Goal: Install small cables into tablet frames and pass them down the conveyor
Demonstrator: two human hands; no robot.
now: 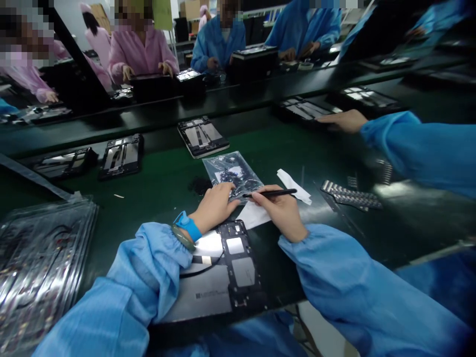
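Observation:
A clear plastic bag (249, 166) with small dark pieces inside lies on the green work surface. My left hand (214, 207), with a blue band on its wrist, has its curled fingers and thumb on the bag's near edge. In my right hand (282, 213) is a slim black tool, apparently tweezers (278, 193), its tip pointing left at the bag's near edge. White paper (255, 214) lies partly under that hand. Close to me, beneath my left wrist, is an open tablet (211, 292) with a grey metal back and black frame; my left sleeve covers part of it.
More opened tablets (203, 136) sit along the line. Stacked clear trays (44, 267) stand at left. Dark bits (200, 185) lie left of the bag, and a strip of small metal parts (351, 196) at right. A co-worker's hand (345, 120) touches a tablet at upper right.

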